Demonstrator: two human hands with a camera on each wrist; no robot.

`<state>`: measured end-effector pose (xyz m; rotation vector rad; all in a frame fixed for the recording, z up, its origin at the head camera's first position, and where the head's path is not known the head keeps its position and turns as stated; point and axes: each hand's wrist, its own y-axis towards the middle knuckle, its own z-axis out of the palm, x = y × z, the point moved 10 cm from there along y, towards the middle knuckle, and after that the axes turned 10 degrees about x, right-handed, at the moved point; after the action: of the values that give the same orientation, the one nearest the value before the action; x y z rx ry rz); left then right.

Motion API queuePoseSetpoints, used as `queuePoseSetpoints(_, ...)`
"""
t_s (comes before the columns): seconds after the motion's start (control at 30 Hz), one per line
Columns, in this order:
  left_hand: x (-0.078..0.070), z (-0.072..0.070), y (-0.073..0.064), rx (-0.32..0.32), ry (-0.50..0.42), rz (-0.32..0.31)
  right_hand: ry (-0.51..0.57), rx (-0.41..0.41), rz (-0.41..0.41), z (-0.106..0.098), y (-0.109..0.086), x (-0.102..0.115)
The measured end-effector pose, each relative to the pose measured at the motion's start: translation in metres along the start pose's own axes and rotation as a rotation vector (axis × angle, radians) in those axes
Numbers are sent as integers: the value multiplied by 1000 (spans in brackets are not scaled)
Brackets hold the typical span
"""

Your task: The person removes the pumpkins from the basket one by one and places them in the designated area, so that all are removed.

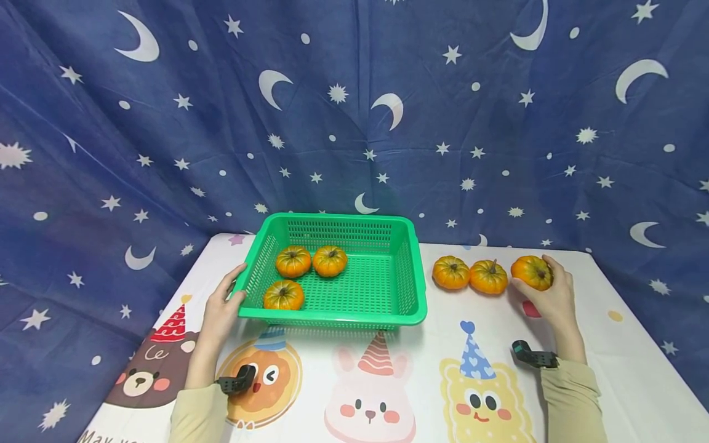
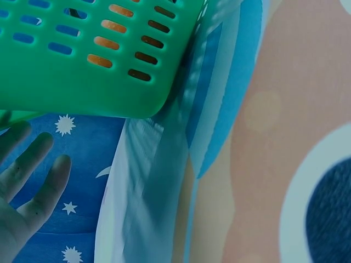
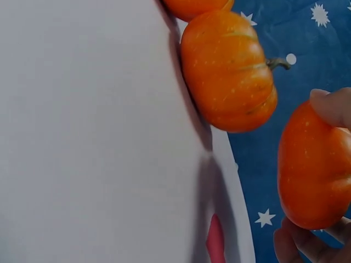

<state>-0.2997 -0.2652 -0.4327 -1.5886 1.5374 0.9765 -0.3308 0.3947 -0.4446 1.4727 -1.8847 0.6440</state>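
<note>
Head view suggests one pumpkin (image 1: 532,272), pinched by the right hand (image 1: 558,299) near the far right corner of the table (image 1: 615,347), may slip if grip on its round sides weakens, while the left hand (image 1: 220,309), fingers spread, touches the green basket (image 1: 332,317) at its left rim.

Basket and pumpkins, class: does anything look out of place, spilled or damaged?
Nothing stands out: three pumpkins sit inside the basket, two more pumpkins rest outside it, and the right hand holds another pumpkin. No damage or spill shows.
</note>
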Motion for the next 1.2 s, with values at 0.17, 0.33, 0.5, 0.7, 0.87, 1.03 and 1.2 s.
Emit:
queuePoseSetpoints(0.17,-1,0,0,0,16,-3,-29,20,35,4,5,-8)
queuePoseSetpoints(0.33,-3,0,-1,0,7,3,-74,46,60,8,8,-12)
queuePoseSetpoints(0.5,-3,0,-1,2,-4,-2,-101,70,89,10,8,-18)
queuePoseSetpoints(0.7,-3,0,-1,5,3,0,-119,96,90,15,10,-22)
queuePoseSetpoints(0.87,-3,0,-1,3,3,4,-128,108,95,19,11,-25)
queuePoseSetpoints(1.03,0,0,0,-6,12,-2,-128,135,124,21,11,-28)
queuePoseSetpoints(1.2,2,-1,0,-7,13,-6,-131,153,130,22,11,-29)
